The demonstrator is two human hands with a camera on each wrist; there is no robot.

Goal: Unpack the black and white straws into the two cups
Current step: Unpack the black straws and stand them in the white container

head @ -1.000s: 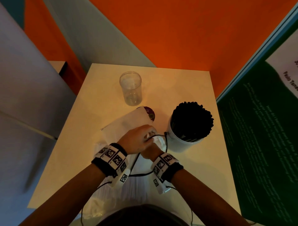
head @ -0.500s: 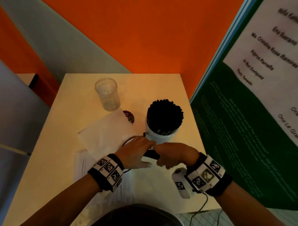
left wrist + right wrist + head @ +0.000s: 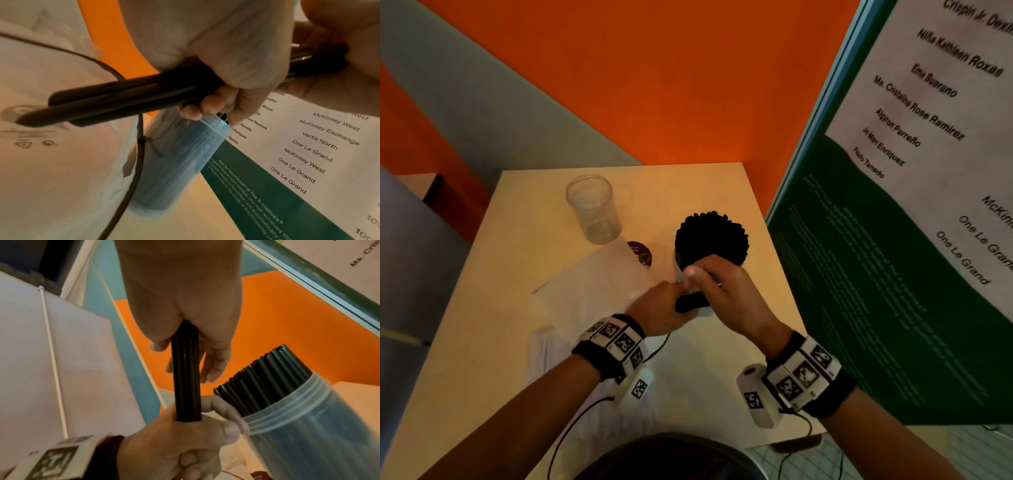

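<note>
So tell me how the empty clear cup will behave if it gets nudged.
The empty clear cup looks thin-walled and holds nothing, so it is probably very light. It stands tall and narrows toward its base, so a nudge near the rim would likely tip it; lying down, it may roll.

The black straws look like smooth, glossy plastic. The cup is clear ribbed plastic. The table is matt.

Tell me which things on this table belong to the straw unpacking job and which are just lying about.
Job: bundle of black straws held by left hand and right hand; cup full of black straws; empty clear cup; white plastic packaging.
Lying about: dark round disc; green poster.
</note>
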